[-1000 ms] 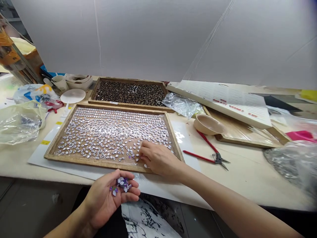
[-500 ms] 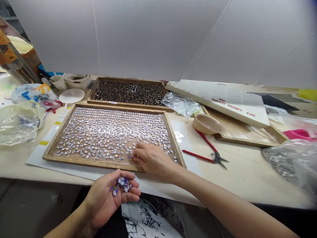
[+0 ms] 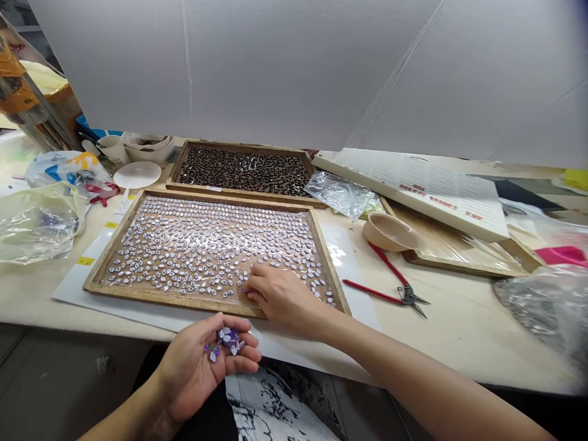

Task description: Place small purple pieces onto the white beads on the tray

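My left hand (image 3: pixel 195 373) is palm up and cupped in front of the near tray, its fingers loosely curled. A small heap of drop-shaped rhinestones (image 3: pixel 228 339), purple and pale, rests in it. Over the front part of the wooden-framed tray (image 3: pixel 160 296), my right hand (image 3: pixel 285 297) has its thumb and fingers pinched together. A purple rhinestone (image 3: pixel 244 291) shows at those fingertips, partly hidden. Many pale rhinestones (image 3: pixel 184 266) lie spaced out on the tray's shiny film, in tidier rows towards the back.
Behind stands a second tray (image 3: pixel 172 180) of dark stones. To the right are red-handled pliers (image 3: pixel 407 296), a beige bowl (image 3: pixel 390 233), a long white box (image 3: pixel 427 193) and another framed tray (image 3: pixel 468 264). Plastic bags (image 3: pixel 41 220) and a white plate (image 3: pixel 138 174) sit at left.
The view has shifted slightly, so the table's things sit a little further right. My right hand stays pinched low over the tray's front; my left hand keeps its heap.
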A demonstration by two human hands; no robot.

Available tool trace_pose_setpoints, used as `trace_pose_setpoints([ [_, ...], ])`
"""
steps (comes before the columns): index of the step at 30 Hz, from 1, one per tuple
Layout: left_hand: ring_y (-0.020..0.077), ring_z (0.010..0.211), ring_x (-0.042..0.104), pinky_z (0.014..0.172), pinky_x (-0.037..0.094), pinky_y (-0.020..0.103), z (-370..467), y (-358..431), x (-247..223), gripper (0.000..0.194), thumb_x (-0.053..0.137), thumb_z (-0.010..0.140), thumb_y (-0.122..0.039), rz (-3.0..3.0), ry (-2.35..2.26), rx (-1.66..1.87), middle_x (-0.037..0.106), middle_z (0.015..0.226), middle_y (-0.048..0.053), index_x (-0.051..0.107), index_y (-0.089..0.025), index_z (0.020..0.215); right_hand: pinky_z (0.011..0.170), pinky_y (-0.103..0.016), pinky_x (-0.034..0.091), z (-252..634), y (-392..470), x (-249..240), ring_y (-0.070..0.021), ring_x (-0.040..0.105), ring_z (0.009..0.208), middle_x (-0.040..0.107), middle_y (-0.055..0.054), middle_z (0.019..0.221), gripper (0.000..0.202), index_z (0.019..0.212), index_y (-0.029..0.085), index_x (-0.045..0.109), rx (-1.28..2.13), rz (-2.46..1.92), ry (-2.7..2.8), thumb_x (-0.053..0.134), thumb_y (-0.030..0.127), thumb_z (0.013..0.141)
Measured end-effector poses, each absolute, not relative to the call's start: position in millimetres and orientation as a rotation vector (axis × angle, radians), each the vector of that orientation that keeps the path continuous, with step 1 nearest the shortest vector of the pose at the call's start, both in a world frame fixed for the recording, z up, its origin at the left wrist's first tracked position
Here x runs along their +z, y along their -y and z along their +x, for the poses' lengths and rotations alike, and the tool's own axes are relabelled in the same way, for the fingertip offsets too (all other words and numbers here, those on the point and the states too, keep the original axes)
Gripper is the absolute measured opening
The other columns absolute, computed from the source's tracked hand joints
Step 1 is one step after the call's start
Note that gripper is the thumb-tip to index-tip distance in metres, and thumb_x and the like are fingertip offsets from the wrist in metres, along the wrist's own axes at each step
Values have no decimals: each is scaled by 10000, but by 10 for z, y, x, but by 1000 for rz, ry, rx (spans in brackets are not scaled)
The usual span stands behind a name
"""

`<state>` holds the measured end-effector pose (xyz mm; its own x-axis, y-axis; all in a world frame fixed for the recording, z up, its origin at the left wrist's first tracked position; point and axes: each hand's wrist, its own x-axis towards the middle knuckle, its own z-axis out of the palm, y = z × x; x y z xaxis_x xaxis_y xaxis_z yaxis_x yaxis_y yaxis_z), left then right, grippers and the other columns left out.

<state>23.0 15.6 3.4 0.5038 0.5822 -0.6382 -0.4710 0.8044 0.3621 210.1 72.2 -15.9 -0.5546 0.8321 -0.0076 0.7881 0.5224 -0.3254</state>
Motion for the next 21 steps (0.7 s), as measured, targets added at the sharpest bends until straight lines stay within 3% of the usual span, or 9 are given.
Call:
trace_pose_setpoints([
  [21,209,704,646,688,506,316,233,-153,73,324,398,891,-235,143,-825,632,645,779,153,641,-25,851,564,-265,242,2124,-714,-68,-121,449,671,557,-35,819,141,784,171,589,519,-1351,2638,465,134,840],
])
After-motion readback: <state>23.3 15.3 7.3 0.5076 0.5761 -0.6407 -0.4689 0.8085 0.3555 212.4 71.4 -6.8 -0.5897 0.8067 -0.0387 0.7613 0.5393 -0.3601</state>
